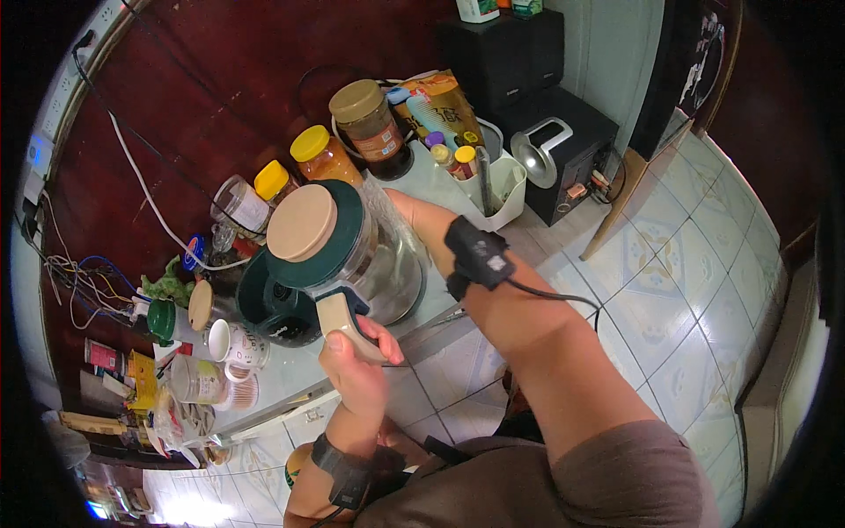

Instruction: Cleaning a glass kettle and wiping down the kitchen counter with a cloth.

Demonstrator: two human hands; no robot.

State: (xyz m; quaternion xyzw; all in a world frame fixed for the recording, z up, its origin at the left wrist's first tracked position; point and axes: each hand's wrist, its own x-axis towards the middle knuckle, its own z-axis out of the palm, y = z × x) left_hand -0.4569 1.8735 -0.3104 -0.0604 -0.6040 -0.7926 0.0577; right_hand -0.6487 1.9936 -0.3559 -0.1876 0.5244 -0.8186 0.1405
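A glass electric kettle (389, 264) with a dark green collar and beige lid (302, 222) is in front of me. My left hand (360, 369) grips its beige handle (340, 323), fingers wrapped around it. My right arm reaches in from the right, and my right hand (404, 203) is at the kettle's far side, its fingers hidden behind the glass. Left of the kettle sits a dark green round kettle base (280, 297), partly covered by it. Whether the kettle touches the tabletop cannot be told.
Beyond the kettle stand yellow-lidded jars (310, 144), a large brown-lidded jar (366, 125) and a white caddy (508, 191) of small bottles. A white mug (241, 343), a toothpick container (243, 393) and more jars crowd the left. Cables hang along the wall; black speakers (554, 145) stand right.
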